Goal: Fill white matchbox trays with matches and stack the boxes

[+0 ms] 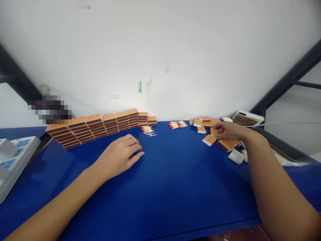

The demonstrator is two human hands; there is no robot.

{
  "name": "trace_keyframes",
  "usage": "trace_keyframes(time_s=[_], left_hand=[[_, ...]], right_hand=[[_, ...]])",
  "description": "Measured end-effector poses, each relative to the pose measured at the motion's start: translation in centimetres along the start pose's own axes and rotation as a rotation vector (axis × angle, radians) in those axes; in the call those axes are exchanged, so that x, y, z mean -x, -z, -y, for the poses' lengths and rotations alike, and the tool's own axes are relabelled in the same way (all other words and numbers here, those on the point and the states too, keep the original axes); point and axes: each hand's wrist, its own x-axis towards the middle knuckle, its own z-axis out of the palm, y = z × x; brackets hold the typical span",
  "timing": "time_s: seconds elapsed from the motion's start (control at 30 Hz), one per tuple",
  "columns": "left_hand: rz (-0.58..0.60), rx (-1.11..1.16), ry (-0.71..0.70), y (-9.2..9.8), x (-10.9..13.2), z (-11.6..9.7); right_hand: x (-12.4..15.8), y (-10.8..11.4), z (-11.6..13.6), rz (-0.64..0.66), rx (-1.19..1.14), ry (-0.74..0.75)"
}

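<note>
My left hand (122,152) lies palm down on the blue table, its fingers loosely stretched out and nothing in them. Over on the right, my right hand (229,130) reaches into a loose heap of orange matchboxes. Its thumb and forefinger close around one matchbox (214,131). Beside it in the heap lie another matchbox (209,140) and a darker-sided matchbox (225,145). A small heap of red-tipped matches (147,130) is just beyond my left hand. A larger pile of matches (177,125) lies by the wall, between the hands.
Stacked matchboxes (95,126) form a long row along the wall at left. A white power strip (17,157) stands at the left edge. White box pieces (236,156), a phone-like device (248,118) and a dark tray (283,145) are at right. A cable (288,123) crosses there.
</note>
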Motion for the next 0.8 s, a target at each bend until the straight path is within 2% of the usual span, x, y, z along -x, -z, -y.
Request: trace_keyframes(time_s=[0.1, 0.27, 0.37, 0.47, 0.53, 0.57, 0.6, 0.67, 0.8], left_hand=[[0.007, 0.002, 0.002, 0.0, 0.0, 0.1], [0.013, 0.015, 0.008, -0.2, 0.0, 0.4], [0.014, 0.011, 0.016, -0.3, 0.0, 0.6], [0.020, 0.016, 0.040, -0.3, 0.0, 0.7], [0.024, 0.027, 0.053, -0.3, 0.0, 0.8], [0.026, 0.032, 0.055, -0.3, 0.0, 0.8], [0.030, 0.034, 0.054, -0.4, 0.0, 0.7], [0.042, 0.036, 0.044, -0.5, 0.0, 0.5], [0.071, 0.067, 0.029, -0.6, 0.0, -0.2]], right_hand=[[0.2, 0.2, 0.3, 0.122, 0.012, -0.024], [0.3, 0.6, 1.0, 0.183, 0.022, -0.059], [1.0, 1.7, 1.5, 0.203, -0.002, -0.078], [3.8, 3.6, 1.8, 0.108, 0.002, -0.152], [6.7, 4.4, 1.7, 0.021, 0.049, -0.212], [8.3, 4.4, 1.6, 0.030, 0.079, -0.252], [9.7, 4.2, 1.4, 0.035, 0.100, -0.286], [12.1, 3.1, 0.9, 0.100, 0.081, -0.253], [14.0, 0.0, 0.4, 0.100, 0.088, -0.194]])
